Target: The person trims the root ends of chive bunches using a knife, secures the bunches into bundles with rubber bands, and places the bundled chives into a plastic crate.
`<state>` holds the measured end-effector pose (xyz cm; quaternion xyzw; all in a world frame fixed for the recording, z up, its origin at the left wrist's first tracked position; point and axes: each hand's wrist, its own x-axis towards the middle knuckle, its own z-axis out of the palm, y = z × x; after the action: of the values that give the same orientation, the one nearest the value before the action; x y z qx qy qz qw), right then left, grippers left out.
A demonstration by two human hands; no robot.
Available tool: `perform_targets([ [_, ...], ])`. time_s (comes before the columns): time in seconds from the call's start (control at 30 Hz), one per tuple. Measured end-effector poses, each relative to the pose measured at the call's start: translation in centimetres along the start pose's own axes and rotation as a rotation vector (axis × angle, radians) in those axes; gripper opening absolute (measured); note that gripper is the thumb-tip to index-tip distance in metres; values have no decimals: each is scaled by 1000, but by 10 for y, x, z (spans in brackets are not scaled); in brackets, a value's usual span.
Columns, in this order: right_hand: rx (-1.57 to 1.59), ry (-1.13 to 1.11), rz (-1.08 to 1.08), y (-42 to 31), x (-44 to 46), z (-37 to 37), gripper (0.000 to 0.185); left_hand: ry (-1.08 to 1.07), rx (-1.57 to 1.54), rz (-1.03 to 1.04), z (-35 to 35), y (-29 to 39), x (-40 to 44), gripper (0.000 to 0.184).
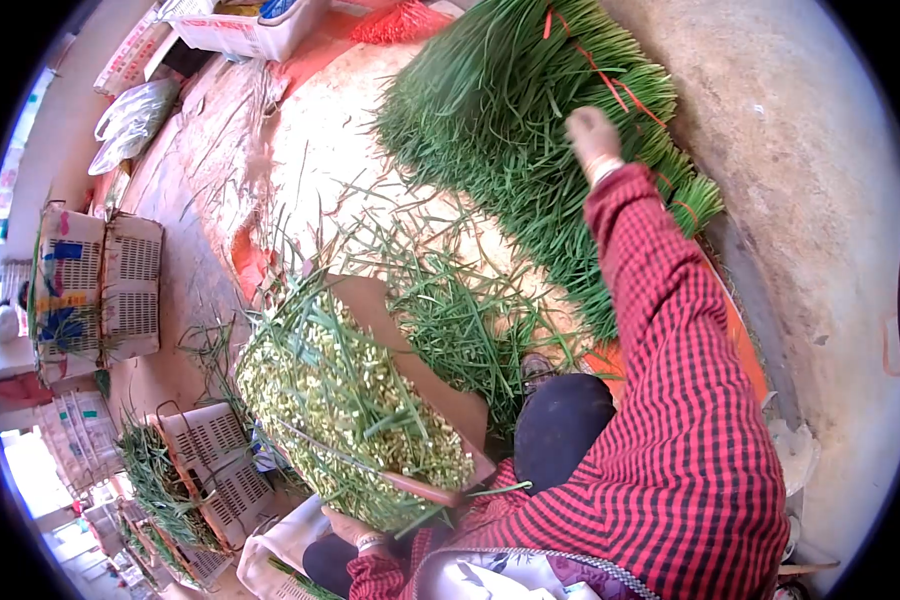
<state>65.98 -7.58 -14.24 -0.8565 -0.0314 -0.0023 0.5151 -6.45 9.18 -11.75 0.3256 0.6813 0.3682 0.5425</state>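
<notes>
A large pile of long green garlic chives [510,130] lies at the upper right, in bundles tied with red bands [610,85]. My right hand [594,142] is stretched over this pile, near its right side; motion blurs its fingers. In front of my lap stands a container heaped with short pale-green cut pieces [340,385], with loose green blades across the top. A brown panel [400,345] borders the heap on the right. My left hand [352,528] is low at the heap's near edge, its fingers partly hidden.
Loose green blades [470,315] litter the floor between heap and pile. Plastic crates [130,290] stand at the left; another crate [210,450] lower down has greens beside it. A white bin [245,30] and a plastic bag [135,125] are at the upper left. A wall [820,130] bounds the right.
</notes>
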Motion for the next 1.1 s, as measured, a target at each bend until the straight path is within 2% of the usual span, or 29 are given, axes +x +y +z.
perform_targets([
  [0.07, -242, 160, 149, 23, 51, -27, 55, 40, 612, 218, -6, -3, 6, 44],
  [0.13, -50, 337, 415, 39, 75, -25, 74, 91, 270, 79, 16, 8, -9, 35],
  [0.17, 10, 213, 497, 35, 76, -26, 83, 8, 180, 40, 16, 10, -12, 34],
  [0.2, 74, 95, 580, 5, 65, -31, 93, -44, 216, 49, 9, 6, -5, 36],
  [0.23, -41, 42, 575, 22, 85, -28, 97, -96, 251, 60, 4, 3, 0, 39],
  [0.27, -156, 84, 614, 41, 101, -20, 99, -148, 284, 72, -1, -1, 6, 41],
  [0.33, -44, -29, 706, 35, 107, -24, 95, -231, 212, 53, 4, 2, 3, 43],
  [0.4, -43, -29, 681, 36, 108, -30, 84, -244, 163, 16, 1, 3, 3, 42],
  [0.47, -9, -95, 623, 51, 95, -47, 85, -269, 11, -53, -2, 0, 7, 41],
  [0.5, 17, 8, 573, 35, 68, -51, 87, -289, -50, -89, -2, -1, 9, 47],
  [0.53, 42, 196, 419, 57, 61, -47, 76, -299, -58, -75, 0, 0, 9, 47],
  [0.57, 92, 218, 385, 61, 48, -53, 70, -322, -113, -114, 1, 1, 9, 51],
  [0.6, 207, 212, 391, 53, 30, -60, 63, -346, -168, -152, 3, 2, 8, 55],
  [0.63, 285, 200, 340, 50, 9, -69, 55, -250, -223, -175, 10, 4, 2, 59],
  [0.67, 236, 112, 267, 52, -7, -81, 53, -265, -232, -164, 15, 4, 1, 59],
  [0.73, 155, 62, 151, 33, -50, -103, 51, -252, -151, -105, 16, 7, -4, 37],
  [0.83, 242, 20, -92, 0, -114, -127, 50, -319, 7, -76, 38, 31, -17, 45],
  [0.87, 284, -67, -118, -12, -133, -133, 53, -339, 96, -68, 27, 34, -22, 49],
  [0.93, 149, -150, -354, -64, -166, -153, 55, 109, 270, 237, -24, -4, 40, 35],
  [0.97, 153, -179, -376, -90, -185, -158, 55, 150, 144, 276, -29, 2, 38, 37],
  [1.0, 209, -325, -380, -117, -204, -161, 56, 199, 21, 315, -17, 14, 32, 40],
  [1.03, 261, -472, -379, -149, -223, -161, 57, 63, 35, 392, -1, 41, 1, 47],
  [1.1, 238, -657, -582, -218, -275, -156, 56, -298, 49, 517, 14, 93, -44, 60],
])
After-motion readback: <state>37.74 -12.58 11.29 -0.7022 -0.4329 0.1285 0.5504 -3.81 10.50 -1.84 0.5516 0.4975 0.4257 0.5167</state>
